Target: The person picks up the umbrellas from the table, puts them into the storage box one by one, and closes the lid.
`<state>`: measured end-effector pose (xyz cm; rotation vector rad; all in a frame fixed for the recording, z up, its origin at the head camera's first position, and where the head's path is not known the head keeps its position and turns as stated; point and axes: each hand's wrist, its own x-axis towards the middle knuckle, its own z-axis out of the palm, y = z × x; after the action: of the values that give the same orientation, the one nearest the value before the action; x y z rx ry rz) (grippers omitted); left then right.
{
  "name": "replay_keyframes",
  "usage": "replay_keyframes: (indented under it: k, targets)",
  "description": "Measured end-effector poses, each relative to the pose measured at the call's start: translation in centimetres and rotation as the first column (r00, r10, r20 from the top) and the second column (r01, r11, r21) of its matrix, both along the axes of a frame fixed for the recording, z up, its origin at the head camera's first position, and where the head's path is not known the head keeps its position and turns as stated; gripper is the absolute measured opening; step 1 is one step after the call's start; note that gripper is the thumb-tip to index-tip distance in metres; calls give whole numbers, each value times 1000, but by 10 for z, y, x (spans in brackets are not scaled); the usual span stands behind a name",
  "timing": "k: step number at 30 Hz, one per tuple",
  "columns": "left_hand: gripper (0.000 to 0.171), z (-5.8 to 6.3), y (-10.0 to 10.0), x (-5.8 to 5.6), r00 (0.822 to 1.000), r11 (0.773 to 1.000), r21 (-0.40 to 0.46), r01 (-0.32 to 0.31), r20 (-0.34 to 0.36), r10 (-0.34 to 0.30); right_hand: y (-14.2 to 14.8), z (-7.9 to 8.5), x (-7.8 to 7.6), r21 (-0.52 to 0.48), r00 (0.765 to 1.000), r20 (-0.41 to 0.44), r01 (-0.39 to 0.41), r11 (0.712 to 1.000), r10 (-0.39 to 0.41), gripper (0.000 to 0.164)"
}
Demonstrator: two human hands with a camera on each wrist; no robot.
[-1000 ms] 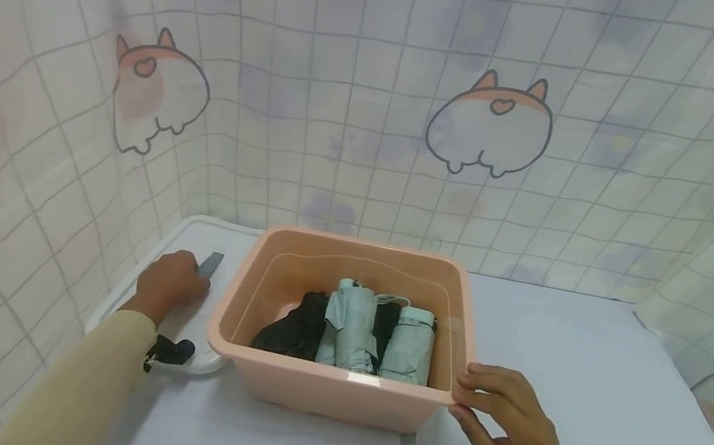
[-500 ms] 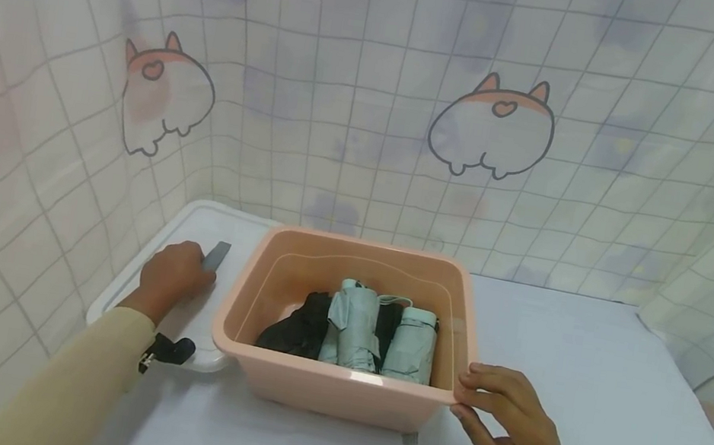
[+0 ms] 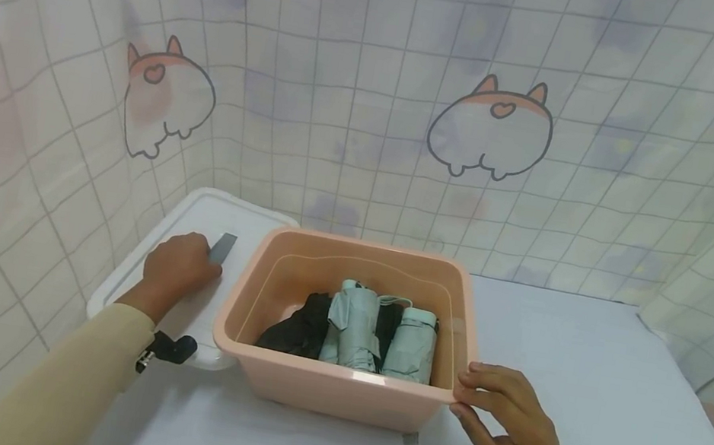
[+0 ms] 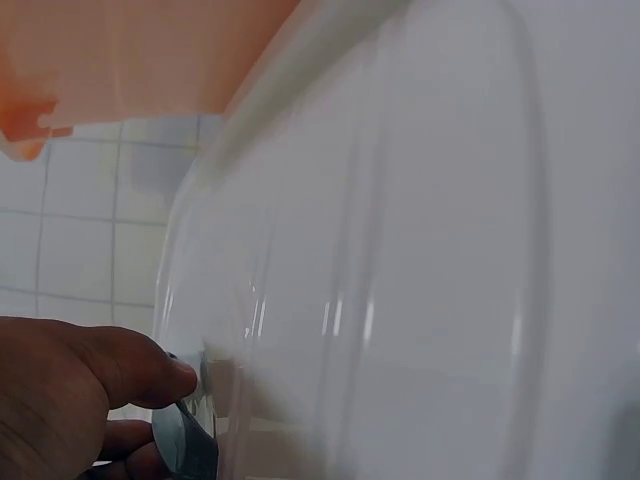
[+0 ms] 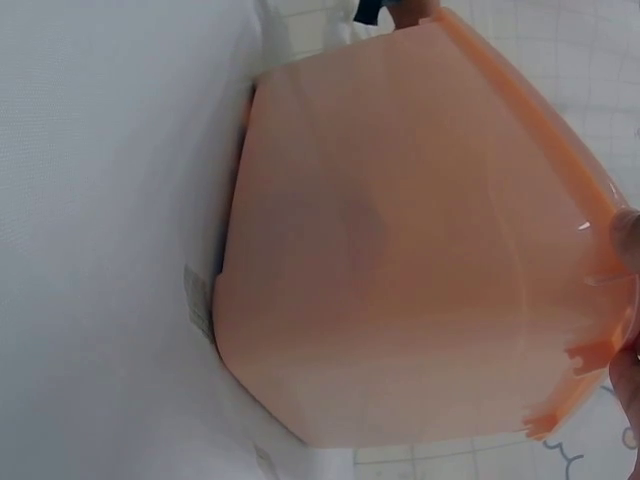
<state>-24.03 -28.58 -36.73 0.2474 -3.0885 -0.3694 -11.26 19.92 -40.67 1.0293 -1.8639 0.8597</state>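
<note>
My left hand (image 3: pixel 180 265) holds a grey handle (image 3: pixel 222 248) on a white plastic lid (image 3: pixel 240 217), left of a peach plastic bin (image 3: pixel 338 396). In the left wrist view the thumb and fingers pinch this grey handle, while the lid stretches away to the right. With thumb below and fingers above, my right hand (image 3: pixel 510 422) grips the bin's front right corner rim. Inside the bin lie two pale green folded umbrellas, one near the middle (image 3: pixel 356 330) and one at right (image 3: pixel 411 346), beside a black folded cloth-like bundle (image 3: pixel 296 327).
A white cloth (image 3: pixel 560 345) covers the table under the bin. A grid-patterned curtain (image 3: pixel 387 65) hangs behind and at both sides, close to the lid's left edge. A small grey tape piece (image 3: pixel 410 440) shows at the bin's front right base.
My left hand and the lid have shifted slightly away and to the right, so more of the lid shows behind the bin's left side. My right hand keeps its place on the rim.
</note>
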Motion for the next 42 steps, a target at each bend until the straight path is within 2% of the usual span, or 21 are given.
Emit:
replay_keyframes:
  k: [12, 31, 42]
  targets:
    - [19, 17, -2, 4, 999, 999, -31, 33, -37, -34, 0, 0, 1, 2, 1000, 15, 10, 1000, -10, 34]
    - [18, 46, -3, 10, 997, 997, -51, 57, -45, -59, -1, 0, 1, -11, 1000, 8, 3, 1000, -3, 34]
    - [20, 60, -5, 11, 998, 997, -52, 55, -18, -56, -1, 2, 3, -6, 1000, 15, 10, 1000, -10, 35]
